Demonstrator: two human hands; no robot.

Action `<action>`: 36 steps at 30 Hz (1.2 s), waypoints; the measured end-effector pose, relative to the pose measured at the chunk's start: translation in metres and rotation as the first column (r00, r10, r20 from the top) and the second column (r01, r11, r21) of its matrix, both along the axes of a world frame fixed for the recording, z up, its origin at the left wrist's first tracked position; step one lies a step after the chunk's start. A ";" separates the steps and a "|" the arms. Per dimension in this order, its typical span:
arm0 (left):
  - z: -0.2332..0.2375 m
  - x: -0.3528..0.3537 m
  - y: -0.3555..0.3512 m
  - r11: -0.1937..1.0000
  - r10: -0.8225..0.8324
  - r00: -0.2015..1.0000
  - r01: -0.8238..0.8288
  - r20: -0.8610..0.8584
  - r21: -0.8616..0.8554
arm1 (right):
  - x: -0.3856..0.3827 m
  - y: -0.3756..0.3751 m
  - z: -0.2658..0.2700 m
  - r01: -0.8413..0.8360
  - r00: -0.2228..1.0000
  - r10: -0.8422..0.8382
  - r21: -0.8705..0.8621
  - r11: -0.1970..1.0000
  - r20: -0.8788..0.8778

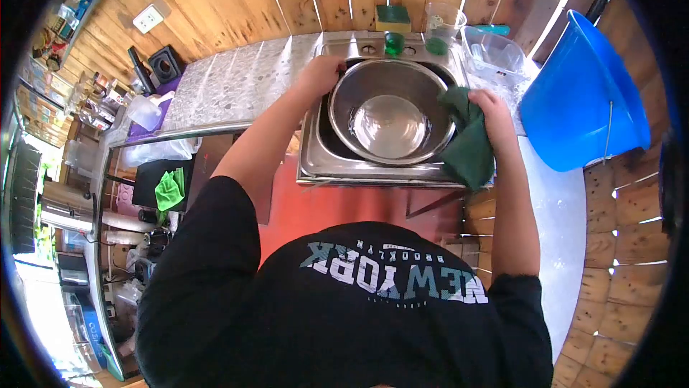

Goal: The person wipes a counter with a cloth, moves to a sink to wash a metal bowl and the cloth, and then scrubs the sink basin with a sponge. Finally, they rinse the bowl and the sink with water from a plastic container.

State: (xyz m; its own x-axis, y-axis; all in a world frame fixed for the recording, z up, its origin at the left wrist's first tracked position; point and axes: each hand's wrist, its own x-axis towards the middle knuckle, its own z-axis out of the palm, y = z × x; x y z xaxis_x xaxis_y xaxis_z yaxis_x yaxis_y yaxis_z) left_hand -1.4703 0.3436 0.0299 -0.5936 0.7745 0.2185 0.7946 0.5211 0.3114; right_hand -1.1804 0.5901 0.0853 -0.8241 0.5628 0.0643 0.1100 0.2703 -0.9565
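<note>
A large round metal bowl (391,126) sits tilted in the stainless steel sink (310,155), its shiny inside facing me. My left hand (323,76) is closed at the bowl's upper left rim, with its fingertips partly hidden behind the edge. On the other side, my right hand (495,117) grips a dark green cloth (468,147). The cloth hangs down over the bowl's right rim and the sink's front right corner.
Behind the sink stand a green-and-yellow sponge (392,17), a small green cup (394,43) and a clear plastic cup (439,27). A clear container (494,54) and a big blue bucket (585,101) are at right. A bright green cloth (170,189) lies at left.
</note>
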 end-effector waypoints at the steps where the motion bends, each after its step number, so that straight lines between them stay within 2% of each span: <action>1: -0.005 0.000 -0.003 0.998 -0.013 1.000 0.013 -0.010 0.057 | -0.010 -0.015 0.020 0.014 1.000 -0.013 0.155 0.988 -0.004; 3: -0.016 -0.002 -0.004 0.983 -0.038 0.999 0.044 -0.035 0.176 | -0.046 -0.032 0.029 -0.002 0.999 0.016 0.292 0.957 -0.048; 5: -0.011 0.009 -0.006 0.970 0.060 0.998 -0.060 0.005 0.235 | -0.079 -0.050 0.029 -0.085 0.995 0.100 0.407 0.910 -0.015; 7: -0.002 0.028 -0.011 0.947 0.131 0.988 -0.150 0.085 0.285 | -0.111 -0.051 -0.006 -0.278 0.961 0.219 0.620 0.733 0.171; 8: 0.005 0.039 -0.015 0.934 0.150 0.979 -0.187 0.140 0.303 | -0.124 -0.050 -0.025 -0.454 0.890 0.299 0.617 0.643 0.344; 9: 0.007 0.046 -0.018 0.922 0.167 0.967 -0.223 0.193 0.317 | -0.129 -0.054 -0.042 -0.557 0.822 0.305 0.565 0.609 0.481; 10: 0.004 0.049 -0.021 0.916 0.095 0.977 -0.161 0.193 0.367 | -0.129 -0.061 -0.049 -0.649 0.734 0.305 0.497 0.576 0.607; 12: -0.003 0.055 -0.026 0.886 -0.048 0.982 -0.044 0.185 0.462 | -0.129 -0.061 -0.051 -0.707 0.642 0.270 0.418 0.570 0.718; 14: -0.006 0.059 -0.026 0.902 -0.060 0.984 -0.019 0.168 0.432 | -0.129 -0.060 -0.058 -0.753 0.546 0.198 0.373 0.543 0.814; 16: -0.013 0.060 -0.019 0.913 -0.066 0.991 0.012 0.120 0.408 | -0.129 -0.059 -0.087 -0.785 0.462 0.086 0.363 0.502 0.883; 17: -0.013 0.063 -0.014 0.932 -0.047 0.996 0.018 0.073 0.362 | -0.123 -0.064 -0.104 -0.775 0.445 0.082 0.337 0.534 0.892; 20: -0.026 0.057 0.010 0.965 -0.141 0.989 0.127 0.047 0.228 | -0.112 -0.072 -0.117 -0.726 0.612 0.053 0.535 0.432 0.789; 21: -0.038 0.052 0.021 0.952 -0.171 0.982 0.185 -0.078 0.246 | -0.122 -0.062 -0.118 -0.704 0.622 0.143 0.469 0.534 0.770; 23: -0.046 0.046 0.038 0.984 -0.176 0.974 0.178 -0.146 0.005 | -0.149 -0.034 -0.112 -0.649 0.651 0.309 0.298 0.700 0.694; 24: -0.040 0.049 0.043 0.979 -0.185 0.966 0.166 -0.179 -0.116 | -0.150 -0.033 -0.110 -0.582 0.741 0.266 0.393 0.712 0.617; 25: -0.034 0.053 0.050 0.945 -0.137 0.972 0.070 -0.190 -0.321 | -0.152 -0.030 -0.108 -0.501 0.821 0.220 0.481 0.720 0.527; 26: -0.027 0.052 0.054 0.943 -0.158 0.974 0.100 -0.165 -0.318 | -0.152 -0.027 -0.106 -0.408 0.888 0.172 0.557 0.723 0.426; 28: -0.013 0.051 0.065 0.936 -0.206 0.972 0.162 -0.113 -0.313 | -0.155 -0.029 -0.098 -0.424 0.899 0.250 0.570 0.704 0.359; 30: 0.005 0.047 0.066 0.952 -0.283 0.956 0.289 0.069 -0.097 | -0.157 -0.031 -0.093 -0.437 0.899 0.328 0.575 0.691 0.289; 31: 0.013 0.045 0.062 0.944 -0.327 0.931 0.329 0.160 0.018 | -0.154 -0.032 -0.077 -0.476 0.879 0.425 0.409 0.779 0.215; 32: 0.020 0.037 0.056 0.912 -0.409 0.887 0.390 0.216 0.126 | -0.151 -0.026 -0.055 -0.517 0.854 0.435 0.370 0.772 0.286; 34: 0.031 0.025 0.051 0.895 -0.435 0.770 0.311 0.468 0.320 | -0.147 -0.019 -0.020 -0.518 0.851 0.479 0.484 0.705 0.214; 36: 0.047 0.032 0.049 0.808 -0.580 0.614 0.352 0.536 0.471 | -0.138 -0.021 0.020 -0.519 0.835 0.535 0.513 0.683 0.132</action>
